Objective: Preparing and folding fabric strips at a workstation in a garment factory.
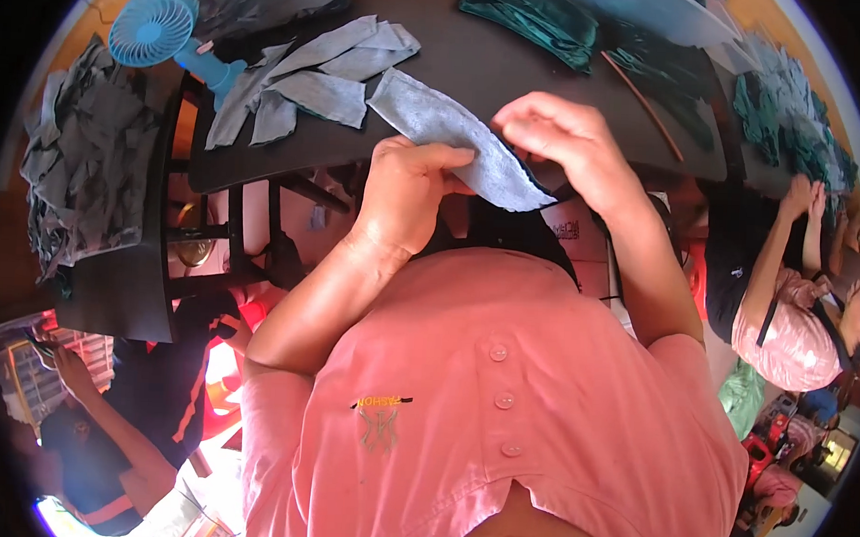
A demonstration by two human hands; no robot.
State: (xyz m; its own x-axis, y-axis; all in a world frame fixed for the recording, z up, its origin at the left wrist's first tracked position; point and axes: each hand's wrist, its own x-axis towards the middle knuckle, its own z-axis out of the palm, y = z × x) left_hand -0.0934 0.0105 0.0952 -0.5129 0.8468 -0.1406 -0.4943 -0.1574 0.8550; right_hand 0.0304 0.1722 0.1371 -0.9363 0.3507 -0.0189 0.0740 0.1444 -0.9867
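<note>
A light grey-blue fabric strip (455,135) with a dark edge is stretched slantwise in front of my chest, over the near edge of the dark table (440,39). My left hand (405,191) grips it near the middle, thumb lying on top. Close against the strip's upper right edge is my right hand (565,140), its fingers curled together. Whatever sits between those right fingertips is hidden. Just beyond my left hand, several similar grey-blue fabric pieces (323,91) lie loosely overlapped on the table.
A blue fan (155,24) stands at the left. Dark grey fabric heaps (89,158) lie left, dark green bundles (537,24) at the far side. A thin brown stick (643,107) rests on the table at right. Co-workers' arms (781,245) show right and left.
</note>
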